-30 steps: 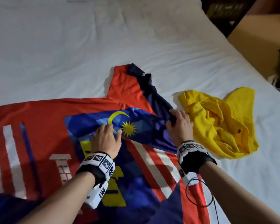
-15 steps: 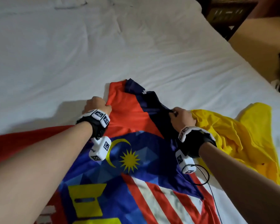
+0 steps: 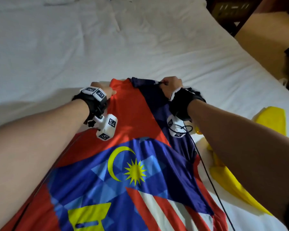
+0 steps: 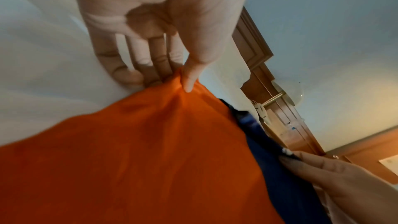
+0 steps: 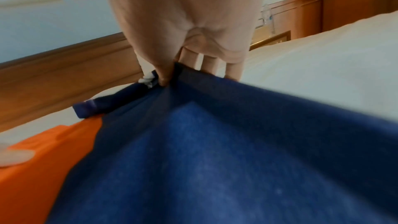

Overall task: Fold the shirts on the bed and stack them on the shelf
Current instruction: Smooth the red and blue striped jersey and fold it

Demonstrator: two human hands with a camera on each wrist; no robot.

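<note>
The white bed (image 3: 140,39) carries a flag-print shirt (image 3: 132,172) and a yellow shirt (image 3: 272,117). The left hand (image 3: 105,90) pinches its orange corner, the right hand (image 3: 171,85) its navy edge, probably to pull it flat for folding.

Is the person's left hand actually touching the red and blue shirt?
Touching. In the left wrist view the left hand pinches the orange-red edge of the flag-print shirt between thumb and fingers.

A big bed (image 3: 140,47) with a white sheet holds two shirts. The red and blue shirt (image 3: 123,172) lies spread out in the middle (it has a yellow moon and star). The yellow shirt (image 3: 223,177) lies bunched up just beside it, on the right
</note>
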